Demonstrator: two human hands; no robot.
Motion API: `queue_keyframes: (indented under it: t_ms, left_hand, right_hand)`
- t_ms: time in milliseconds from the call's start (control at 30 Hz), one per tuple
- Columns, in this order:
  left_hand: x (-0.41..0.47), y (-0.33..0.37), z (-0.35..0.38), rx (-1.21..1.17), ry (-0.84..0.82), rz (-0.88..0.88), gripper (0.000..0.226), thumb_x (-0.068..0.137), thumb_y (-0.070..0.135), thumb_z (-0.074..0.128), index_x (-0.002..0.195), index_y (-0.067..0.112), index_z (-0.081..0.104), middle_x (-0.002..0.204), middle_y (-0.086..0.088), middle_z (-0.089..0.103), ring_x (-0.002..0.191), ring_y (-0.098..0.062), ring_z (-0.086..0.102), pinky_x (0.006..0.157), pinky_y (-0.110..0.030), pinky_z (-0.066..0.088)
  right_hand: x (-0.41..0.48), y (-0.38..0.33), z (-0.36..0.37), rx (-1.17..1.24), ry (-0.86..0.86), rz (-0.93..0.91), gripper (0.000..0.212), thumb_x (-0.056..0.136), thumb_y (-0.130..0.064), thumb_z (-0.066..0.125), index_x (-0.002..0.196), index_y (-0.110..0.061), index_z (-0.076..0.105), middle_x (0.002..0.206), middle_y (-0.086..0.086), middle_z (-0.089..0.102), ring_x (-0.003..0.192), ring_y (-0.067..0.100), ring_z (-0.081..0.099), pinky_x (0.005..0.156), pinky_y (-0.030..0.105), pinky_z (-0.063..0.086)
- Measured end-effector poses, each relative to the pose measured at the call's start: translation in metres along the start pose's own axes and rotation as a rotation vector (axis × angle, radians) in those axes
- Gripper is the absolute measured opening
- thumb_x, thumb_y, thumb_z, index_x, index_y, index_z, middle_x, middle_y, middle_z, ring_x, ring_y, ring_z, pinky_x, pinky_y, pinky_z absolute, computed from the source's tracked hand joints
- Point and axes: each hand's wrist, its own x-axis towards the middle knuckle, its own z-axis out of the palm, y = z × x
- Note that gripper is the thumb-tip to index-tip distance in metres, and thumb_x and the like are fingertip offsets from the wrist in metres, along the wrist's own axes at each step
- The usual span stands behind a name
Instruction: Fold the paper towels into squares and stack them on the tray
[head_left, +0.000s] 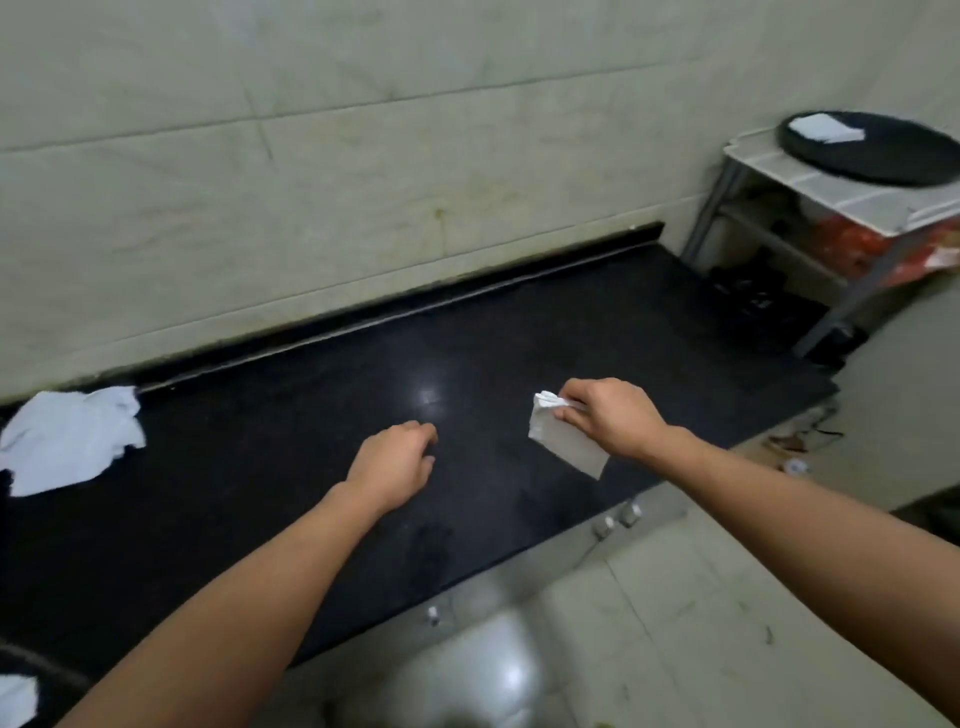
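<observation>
Two arms outstretched, right hand (613, 415) fingers pinching folded paper towel (563, 441), left hand (395, 467) loosely curled, empty

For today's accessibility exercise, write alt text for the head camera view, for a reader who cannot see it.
A person's right hand holds a folded paper towel above a black countertop, while the left hand hovers empty beside it. Crumpled unfolded towels lie at the counter's far left. At upper right, a round black tray on a white rack holds folded towels.
</observation>
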Motion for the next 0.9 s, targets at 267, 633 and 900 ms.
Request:
queue_keyframes:
  t_ms: [267,633,900]
  left_hand:
    - [0.095,0.227,0.035,-0.01,-0.009,0.302,0.028,0.092,0.031,0.053,0.117,0.019,0.056,0.113,-0.002,0.06,0.103,-0.026,0.059,0.08,-0.037,0.049]
    - [0.236,0.427,0.036,0.028,0.008,0.601,0.029,0.093,0.032,0.052,0.118,0.019,0.056,0.113,-0.002,0.06,0.1,-0.025,0.06,0.078,-0.039,0.05]
    - [0.393,0.533,0.001,-0.081,0.151,0.639,0.026,0.093,0.031,0.055,0.115,0.018,0.058,0.104,-0.001,0.061,0.094,-0.023,0.059,0.072,-0.038,0.05]
  right_hand:
    - [-0.111,0.187,-0.053,-0.086,0.049,0.237,0.023,0.097,-0.042,0.047,0.109,-0.027,0.059,0.11,-0.003,0.064,0.102,0.025,0.06,0.072,0.035,0.044]
    - [-0.168,0.369,-0.132,-0.182,0.176,0.456,0.023,0.098,-0.033,0.043,0.111,-0.022,0.059,0.114,0.004,0.064,0.106,0.03,0.059,0.077,0.038,0.046]
    - [-0.101,0.502,-0.226,-0.374,0.282,0.472,0.019,0.093,-0.032,0.047,0.101,-0.022,0.061,0.104,0.005,0.067,0.101,0.031,0.058,0.076,0.04,0.046]
